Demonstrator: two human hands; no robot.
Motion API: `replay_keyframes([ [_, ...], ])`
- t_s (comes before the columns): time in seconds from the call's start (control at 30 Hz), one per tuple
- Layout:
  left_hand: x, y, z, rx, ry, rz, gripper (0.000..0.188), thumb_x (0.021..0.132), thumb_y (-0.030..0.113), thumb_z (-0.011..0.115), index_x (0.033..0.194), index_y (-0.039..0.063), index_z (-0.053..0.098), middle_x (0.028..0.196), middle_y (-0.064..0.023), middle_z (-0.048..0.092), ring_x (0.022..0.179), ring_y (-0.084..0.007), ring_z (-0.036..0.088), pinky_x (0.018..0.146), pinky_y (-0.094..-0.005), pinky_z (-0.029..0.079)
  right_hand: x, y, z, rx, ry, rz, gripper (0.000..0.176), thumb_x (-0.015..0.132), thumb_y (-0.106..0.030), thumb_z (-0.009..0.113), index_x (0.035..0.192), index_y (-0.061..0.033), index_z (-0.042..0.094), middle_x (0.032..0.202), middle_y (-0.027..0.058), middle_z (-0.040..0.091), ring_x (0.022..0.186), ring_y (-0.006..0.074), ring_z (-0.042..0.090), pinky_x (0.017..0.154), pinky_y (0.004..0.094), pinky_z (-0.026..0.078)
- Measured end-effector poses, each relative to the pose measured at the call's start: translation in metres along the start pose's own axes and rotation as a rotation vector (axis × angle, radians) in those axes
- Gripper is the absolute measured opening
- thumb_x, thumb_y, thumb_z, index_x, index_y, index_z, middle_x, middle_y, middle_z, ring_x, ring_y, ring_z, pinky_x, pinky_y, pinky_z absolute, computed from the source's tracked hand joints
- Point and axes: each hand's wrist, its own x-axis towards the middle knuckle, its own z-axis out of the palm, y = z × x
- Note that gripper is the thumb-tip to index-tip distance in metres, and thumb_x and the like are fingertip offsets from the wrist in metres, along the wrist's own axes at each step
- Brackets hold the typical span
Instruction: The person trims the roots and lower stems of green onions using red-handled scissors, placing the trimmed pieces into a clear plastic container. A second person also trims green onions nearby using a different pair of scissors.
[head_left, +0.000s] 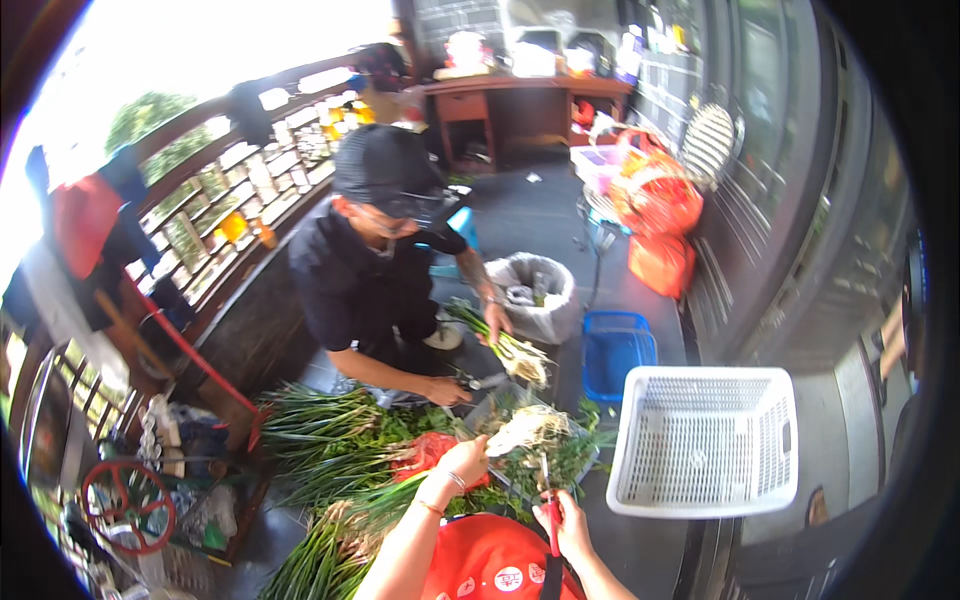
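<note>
My left hand (463, 459) grips a bunch of green onions; its pale roots (532, 426) point right and its green leaves trail back under my forearm. In my right hand (568, 521) are red-handled scissors (553, 517), blades upward, just below the roots. Whether the blades are apart is too blurred to tell. Beneath the roots sits a grey tray (589, 469) with green trimmings in it. Left of my arms lie heaps of green onions (330, 427), leafy greens (427, 424) and a red mesh bag (427, 454).
Opposite, a co-worker (375, 255) holds green onions (517, 349) and scissors (487, 382). A white plastic basket (701, 502) stands at right, near a blue basket (619, 390) and a lined bin (551, 319). Red bags (656, 195) lie farther back. A red handwheel (127, 506) is at left.
</note>
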Motion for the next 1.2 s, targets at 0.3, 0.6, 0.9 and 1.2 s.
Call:
replay_keyframes([
  [0.3,0.048,-0.022,0.062,-0.160,-0.182,-0.015,0.035,0.082,0.016,0.056,0.111,0.002,0.042,0.091,-0.0281,0.060,0.088,-0.0432,0.059,0.071,-0.0480,0.048,0.033,0.017,0.001,-0.051,-0.220,0.127,0.037,0.085,-0.021,0.068,0.112,-0.0036,0.049,0.073,0.0015,0.055,0.069,0.0062,0.051,0.065,0.0238,0.045],
  [0.6,0.063,-0.024,0.077,0.122,0.012,-0.080,0.021,0.085,0.016,0.049,0.100,0.003,0.043,0.070,-0.0210,0.062,0.067,-0.0404,0.062,0.060,-0.0496,0.048,0.043,0.026,0.019,0.096,-0.189,0.096,0.034,0.088,-0.027,0.063,0.110,-0.0034,0.052,0.075,0.0073,0.061,0.066,0.0145,0.059,0.065,0.0274,0.047],
  [0.9,0.066,-0.034,0.065,-0.304,-0.170,0.012,0.043,0.070,0.025,0.076,0.098,-0.002,0.057,0.078,-0.0192,0.063,0.076,-0.0327,0.063,0.066,-0.0411,0.048,0.056,0.021,0.013,0.617,-0.170,0.584,0.028,0.096,-0.032,0.049,0.104,-0.0052,0.054,0.072,0.0031,0.058,0.055,0.0067,0.055,0.050,0.0198,0.044],
  [1.2,0.069,-0.043,0.072,-0.906,-0.435,-0.189,0.036,0.081,0.021,0.070,0.102,-0.007,0.060,0.083,-0.0036,0.061,0.075,-0.0092,0.055,0.067,-0.0254,0.044,0.048,0.023,0.003,0.694,-0.164,0.580,0.028,0.095,-0.033,0.051,0.103,-0.0058,0.053,0.074,0.0053,0.059,0.059,0.0085,0.056,0.054,0.0206,0.046],
])
